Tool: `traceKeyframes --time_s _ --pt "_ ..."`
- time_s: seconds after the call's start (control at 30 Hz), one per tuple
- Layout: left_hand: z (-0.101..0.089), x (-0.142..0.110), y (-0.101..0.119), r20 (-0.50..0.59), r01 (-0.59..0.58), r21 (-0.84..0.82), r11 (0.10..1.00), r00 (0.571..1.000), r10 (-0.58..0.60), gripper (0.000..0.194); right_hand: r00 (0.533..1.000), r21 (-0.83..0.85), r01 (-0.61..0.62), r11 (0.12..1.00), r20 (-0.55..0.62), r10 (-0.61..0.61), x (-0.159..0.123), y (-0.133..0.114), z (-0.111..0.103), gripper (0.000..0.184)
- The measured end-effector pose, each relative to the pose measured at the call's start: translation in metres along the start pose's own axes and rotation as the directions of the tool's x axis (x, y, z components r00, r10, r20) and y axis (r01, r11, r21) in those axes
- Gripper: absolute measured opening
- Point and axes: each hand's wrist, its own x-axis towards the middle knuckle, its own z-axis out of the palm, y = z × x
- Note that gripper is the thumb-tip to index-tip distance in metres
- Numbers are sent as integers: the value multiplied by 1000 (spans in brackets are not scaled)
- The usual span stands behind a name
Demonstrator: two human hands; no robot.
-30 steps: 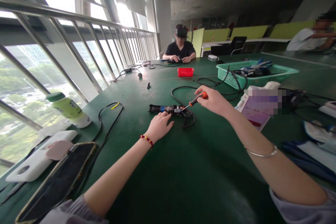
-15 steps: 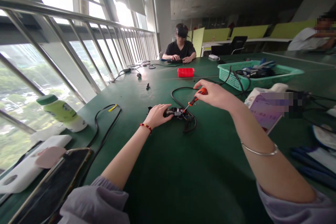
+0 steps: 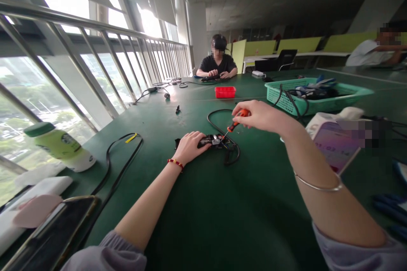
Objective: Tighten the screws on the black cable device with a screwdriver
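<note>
A small black opened device [image 3: 213,140] with exposed parts lies on the green table [image 3: 222,203], a black cable [image 3: 222,129] looping off it. My left hand [image 3: 190,146] lies over its left end, fingers curled down on it. My right hand [image 3: 259,115] pinches an orange-handled screwdriver [image 3: 235,123], whose thin shaft slants down to the device's right part.
A green-capped bottle [image 3: 59,146], a white pad and a dark phone [image 3: 47,233] lie at the left. A red box [image 3: 225,92] and a green basket [image 3: 318,95] stand farther back. A screen device [image 3: 333,146] is at right. Two people sit at the far end and right.
My left hand slid from beside the device onto its left end. My right hand with the screwdriver stayed at the device's right part. The view shifted slightly.
</note>
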Motion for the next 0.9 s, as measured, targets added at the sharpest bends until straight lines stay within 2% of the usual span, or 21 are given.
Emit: traceKeyframes --time_s 0.07,0.13,0.2,0.27,0.33,0.57,0.63,0.77,0.9 --pt "1 0 0 3 15 8 1000 1000 -15 34 999 -67 31 997 38 -29 -3 0 -5 23" --pt "2 0 0 10 19 17 1000 1000 -19 33 996 -158 14 987 95 1 -7 -2 -7 22" --pt "3 1 -1 13 11 16 1000 1000 -11 33 978 -188 -75 979 178 109 -12 -6 -6 25" --pt "2 1 -1 10 -3 7 1000 1000 3 34 952 -225 -140 964 236 193 -16 -12 -2 39" --pt "1 0 -1 12 -19 -1 1000 1000 19 34 953 -266 -132 955 231 196 -19 -17 0 43" --pt "-1 0 7 52 -64 15 998 997 63 31 992 -284 -14 959 119 49 -28 -20 -4 29" --pt "0 1 10 58 -77 12 997 995 76 30 991 -272 -30 962 116 63 -27 -21 -3 27" --pt "0 2 15 60 -81 14 997 995 80 30 995 -251 -84 964 36 95 -23 -23 3 45" --pt "-1 2 16 67 -71 23 997 995 70 29 993 -230 -89 969 49 103 -22 -20 3 36"
